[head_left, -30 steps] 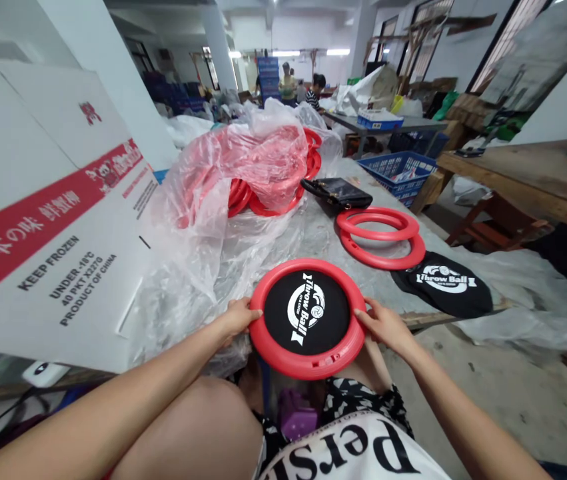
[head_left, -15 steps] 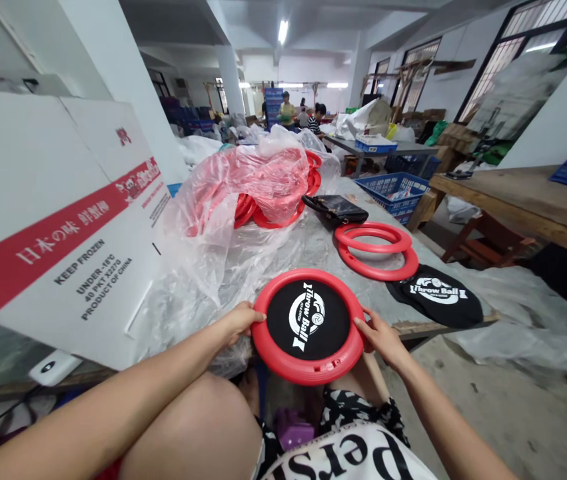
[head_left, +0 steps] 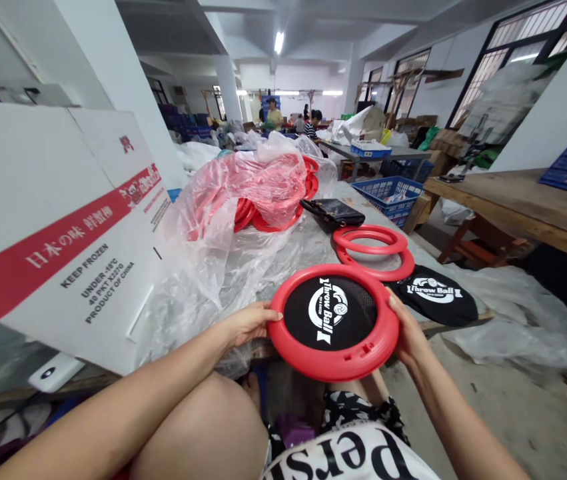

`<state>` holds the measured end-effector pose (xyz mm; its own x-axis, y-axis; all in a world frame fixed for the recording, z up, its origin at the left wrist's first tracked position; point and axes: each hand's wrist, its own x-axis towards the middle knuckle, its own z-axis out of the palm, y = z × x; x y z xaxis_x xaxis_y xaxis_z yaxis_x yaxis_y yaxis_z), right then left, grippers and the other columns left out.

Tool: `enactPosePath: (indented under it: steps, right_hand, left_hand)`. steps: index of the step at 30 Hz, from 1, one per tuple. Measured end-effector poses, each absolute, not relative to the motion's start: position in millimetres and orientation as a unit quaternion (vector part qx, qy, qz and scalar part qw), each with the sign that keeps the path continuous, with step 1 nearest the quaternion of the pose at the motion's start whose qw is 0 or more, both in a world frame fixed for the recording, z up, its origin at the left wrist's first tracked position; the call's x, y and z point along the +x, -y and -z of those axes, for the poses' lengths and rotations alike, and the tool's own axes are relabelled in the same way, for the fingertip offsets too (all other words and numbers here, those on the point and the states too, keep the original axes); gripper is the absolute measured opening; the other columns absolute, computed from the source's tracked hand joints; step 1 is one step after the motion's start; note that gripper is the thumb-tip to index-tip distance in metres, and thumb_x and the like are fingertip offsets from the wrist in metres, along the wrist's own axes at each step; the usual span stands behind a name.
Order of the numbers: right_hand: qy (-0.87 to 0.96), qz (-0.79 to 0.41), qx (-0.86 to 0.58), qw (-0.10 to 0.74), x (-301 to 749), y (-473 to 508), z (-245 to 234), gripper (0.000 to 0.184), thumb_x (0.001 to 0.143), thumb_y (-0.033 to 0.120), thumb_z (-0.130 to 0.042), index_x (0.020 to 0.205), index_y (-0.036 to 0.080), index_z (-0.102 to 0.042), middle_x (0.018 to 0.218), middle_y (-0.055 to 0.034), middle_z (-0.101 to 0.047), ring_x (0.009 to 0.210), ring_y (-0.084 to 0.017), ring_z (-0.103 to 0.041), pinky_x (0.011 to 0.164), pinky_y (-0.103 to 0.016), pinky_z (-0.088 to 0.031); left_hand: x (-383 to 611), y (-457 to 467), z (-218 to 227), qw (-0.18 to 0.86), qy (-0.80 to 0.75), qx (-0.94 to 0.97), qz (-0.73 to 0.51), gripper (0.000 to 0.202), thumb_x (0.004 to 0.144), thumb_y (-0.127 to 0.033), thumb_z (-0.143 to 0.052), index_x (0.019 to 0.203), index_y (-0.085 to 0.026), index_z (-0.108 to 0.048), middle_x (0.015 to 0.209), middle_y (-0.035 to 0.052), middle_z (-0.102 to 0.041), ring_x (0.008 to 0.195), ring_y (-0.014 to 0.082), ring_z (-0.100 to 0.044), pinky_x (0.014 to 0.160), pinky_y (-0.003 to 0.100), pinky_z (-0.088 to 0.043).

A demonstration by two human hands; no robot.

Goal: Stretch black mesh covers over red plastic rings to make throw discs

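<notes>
A red plastic ring with black "Throw Ball" fabric across its middle, a throw-ball disc (head_left: 332,360), is held up above my lap at the table's near edge. My left hand (head_left: 253,323) grips its left rim, thumb on top. On the opposite rim, my right hand (head_left: 406,333) is closed, its fingers partly hidden behind the disc. Two slots show in the rim on the side nearest me. Just beyond it, two red rings (head_left: 376,272) lie overlapped on the table. Black printed fabric discs (head_left: 438,303) rest at the table's right edge.
Clear plastic (head_left: 258,173) covers a heap of red rings behind. A white carton (head_left: 63,220) stands at left, with a white device (head_left: 56,371) below it. A black bag (head_left: 338,212) lies near the rings. A blue crate (head_left: 393,197) stands beyond, and people work far back.
Both hands have moved the disc to the right and slightly up, tilting it. My right hand has wrapped further round the right rim. The camera view has shifted slightly.
</notes>
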<state>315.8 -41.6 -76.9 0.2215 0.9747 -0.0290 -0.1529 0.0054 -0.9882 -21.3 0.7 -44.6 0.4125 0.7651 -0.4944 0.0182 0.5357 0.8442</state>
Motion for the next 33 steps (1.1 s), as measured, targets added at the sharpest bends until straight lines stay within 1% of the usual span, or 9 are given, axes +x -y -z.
enactPosePath:
  steps: [6,10,13,16,20,24,26,30,33]
  right_hand:
    - [0.427,-0.460,-0.488,0.607,314,57,10,0.063,0.079,0.048,-0.070,0.134,0.017,-0.061,0.119,-0.0141,-0.074,0.096,-0.030,-0.074,0.081,-0.039,-0.062]
    - [0.544,-0.311,-0.459,0.631,304,71,-17,0.069,0.080,0.049,-0.072,0.141,0.019,-0.057,0.131,-0.0133,-0.069,0.115,-0.033,-0.069,0.093,-0.044,-0.060]
    - [0.656,-0.132,-0.440,0.599,290,81,-29,0.075,0.081,0.043,-0.074,0.148,0.020,-0.052,0.143,-0.0117,-0.062,0.130,-0.034,-0.060,0.105,-0.045,-0.055]
    - [0.747,-0.006,-0.404,0.527,274,83,-32,0.079,0.083,0.029,-0.067,0.157,0.023,-0.039,0.142,-0.0115,-0.061,0.122,-0.030,-0.065,0.101,-0.041,-0.058]
    - [0.801,0.101,-0.373,0.457,262,72,-19,0.085,0.085,0.018,-0.056,0.162,0.023,-0.022,0.117,-0.0114,-0.069,0.096,-0.025,-0.071,0.082,-0.036,-0.061]
    - [0.844,0.164,-0.352,0.370,257,61,11,0.085,0.082,0.014,-0.052,0.161,0.018,-0.020,0.087,-0.0054,-0.063,0.072,-0.022,-0.062,0.060,-0.032,-0.054]
    - [0.871,0.169,-0.324,0.329,254,60,26,0.085,0.080,0.014,-0.051,0.159,0.015,-0.022,0.085,-0.0052,-0.060,0.070,-0.022,-0.057,0.058,-0.032,-0.051]
    - [0.911,0.129,-0.286,0.266,248,66,50,0.081,0.078,0.015,-0.053,0.155,0.012,-0.027,0.091,-0.0077,-0.061,0.074,-0.022,-0.054,0.062,-0.033,-0.049]
    - [0.929,0.100,-0.274,0.230,242,73,61,0.073,0.084,0.020,-0.056,0.152,0.011,-0.032,0.095,-0.0093,-0.063,0.076,-0.023,-0.055,0.064,-0.035,-0.048]
  left_hand:
    - [-4,-1,40,0.732,-0.425,0.442,-0.298,0.079,0.058,-0.017,-0.089,0.130,-0.020,-0.057,0.121,0.0122,-0.073,0.103,0.0266,-0.073,0.088,0.037,-0.058]
    - [8,-13,42,0.693,-0.379,0.480,-0.383,0.087,0.059,-0.018,-0.087,0.138,-0.020,-0.050,0.125,0.0128,-0.070,0.109,0.0258,-0.069,0.092,0.036,-0.055]
    - [16,-24,43,0.624,-0.404,0.503,-0.441,0.079,0.063,-0.017,-0.083,0.135,-0.019,-0.052,0.120,0.0101,-0.070,0.103,0.0215,-0.068,0.085,0.031,-0.054]
    - [21,-33,39,0.595,-0.499,0.463,-0.426,0.057,0.072,-0.016,-0.076,0.126,-0.017,-0.057,0.097,0.0059,-0.071,0.080,0.0165,-0.067,0.074,0.028,-0.052]
    - [19,-31,21,0.655,-0.501,0.317,-0.468,0.037,0.096,-0.044,-0.057,0.121,-0.018,-0.053,0.093,0.0075,-0.070,0.070,0.0187,-0.068,0.072,0.035,-0.056]
    - [13,-22,2,0.715,-0.399,0.283,-0.499,0.069,0.095,-0.078,-0.028,0.112,-0.019,-0.059,0.091,0.0095,-0.072,0.079,0.0250,-0.072,0.075,0.043,-0.060]
    - [12,-19,-1,0.717,-0.408,0.272,-0.495,0.065,0.097,-0.073,-0.033,0.106,-0.018,-0.065,0.087,0.0079,-0.074,0.079,0.0235,-0.072,0.077,0.039,-0.060]
    - [10,-17,3,0.707,-0.455,0.230,-0.490,0.025,0.100,-0.034,-0.055,0.095,-0.015,-0.070,0.083,0.0052,-0.077,0.072,0.0168,-0.071,0.079,0.030,-0.060]
    - [6,-16,6,0.705,-0.468,0.224,-0.484,0.015,0.093,-0.019,-0.058,0.091,-0.013,-0.072,0.080,0.0055,-0.077,0.070,0.0153,-0.070,0.078,0.027,-0.061]
